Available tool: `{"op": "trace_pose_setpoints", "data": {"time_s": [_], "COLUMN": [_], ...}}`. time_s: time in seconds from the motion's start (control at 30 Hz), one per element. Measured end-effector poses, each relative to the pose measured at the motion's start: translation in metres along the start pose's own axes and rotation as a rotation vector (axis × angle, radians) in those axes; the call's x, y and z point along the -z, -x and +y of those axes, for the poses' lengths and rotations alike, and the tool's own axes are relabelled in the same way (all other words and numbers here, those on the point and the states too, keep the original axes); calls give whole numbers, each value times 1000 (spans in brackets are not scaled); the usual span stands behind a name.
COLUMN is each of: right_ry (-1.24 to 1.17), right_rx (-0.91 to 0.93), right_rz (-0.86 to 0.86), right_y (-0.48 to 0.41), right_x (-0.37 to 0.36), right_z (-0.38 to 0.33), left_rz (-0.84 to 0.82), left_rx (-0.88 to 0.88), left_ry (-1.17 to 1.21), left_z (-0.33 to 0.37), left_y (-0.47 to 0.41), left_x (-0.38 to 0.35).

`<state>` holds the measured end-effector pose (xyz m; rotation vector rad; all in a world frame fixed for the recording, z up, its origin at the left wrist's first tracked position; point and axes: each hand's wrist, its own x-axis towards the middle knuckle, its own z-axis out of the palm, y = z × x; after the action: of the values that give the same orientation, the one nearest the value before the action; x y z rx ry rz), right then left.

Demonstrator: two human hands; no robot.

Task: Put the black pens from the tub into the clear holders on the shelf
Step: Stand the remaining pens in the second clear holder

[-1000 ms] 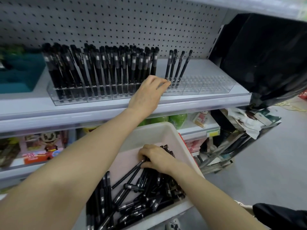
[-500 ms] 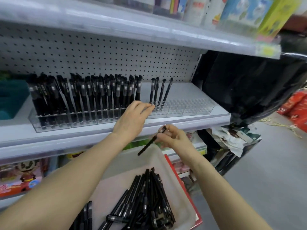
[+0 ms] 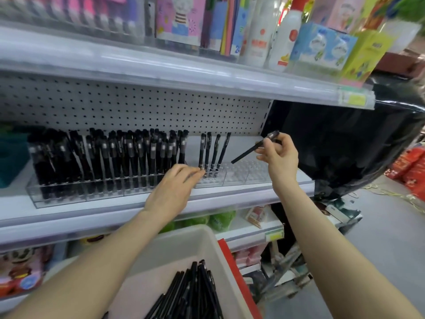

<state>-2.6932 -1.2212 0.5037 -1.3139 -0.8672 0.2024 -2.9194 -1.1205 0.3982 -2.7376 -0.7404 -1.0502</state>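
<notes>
At the far left of the shelf (image 3: pixel 287 180) sat a teal bin (image 3: pixel 11 157), just beside the clear holders (image 3: pixel 69 194). The left stretch of those holders was crowded with packed pens (image 3: pixel 110 157), standing upright or leaning a little, in front of the white pegboard (image 3: pixel 138 107). My left hand (image 3: pixel 174 187) reached over the shelf edge, its fingers lying fairly straight and gripping nothing, the fingertips (image 3: pixel 200 172) at the foot of the leftmost of the four pens (image 3: pixel 213 150) that stood apart from the packed block. Those four leaned slightly right, between my two hands. To their right lay bare sockets (image 3: pixel 243 173), and above these hung the black pen (image 3: pixel 253 148) that my right hand (image 3: pixel 279 157) pinched near its cap end, fingers curled round it. It slanted down to the left, its lower tip pointing at the sockets but clear of them. Right of that hand, black plastic sheeting (image 3: pixel 345 146) closed off the end of the bay.

The upper shelf (image 3: pixel 207 72) overhung the holders, loaded with bright packets and white bottles (image 3: pixel 282 35). Below my forearms stood the tub (image 3: pixel 184 245), pale and square-cornered, with loose pens (image 3: pixel 193 293) heaped in it, a red edge (image 3: pixel 234 272) just beside its right wall. Green packets (image 3: pixel 220 218) showed on the lower shelf behind it.
</notes>
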Motion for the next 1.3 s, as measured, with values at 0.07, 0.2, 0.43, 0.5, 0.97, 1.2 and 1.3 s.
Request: {"op": "trace_pose_setpoints", "data": {"time_s": [0.07,0.2,0.43,0.5,0.97,1.2,1.3], "right_ry": [17,65,204,284,539,537,496], "right_rx": [5,16,52,78,79,36,100], "right_rz": [-10,-56,-146,-192,-287,-236,-159], "right_y": [-4,-11,-20,-22,-9,5,28], "right_x": [-6,-12,-24,-29,-54,-51,-44], "right_z": [5,15,17,17,33,47,43], "left_rz": [9,13,21,25,74,69,57], "left_rx": [-10,-2,-10,-9,-48,-27,-18], "left_ry": [-5,-6,-4,-5,-9,7,4], "left_z": [0,0,-1,0,0,-1,-2], "left_y": [0,0,0,0,1,1,1], "left_x": [-1,-1,-1,0,0,-2,-3]}}
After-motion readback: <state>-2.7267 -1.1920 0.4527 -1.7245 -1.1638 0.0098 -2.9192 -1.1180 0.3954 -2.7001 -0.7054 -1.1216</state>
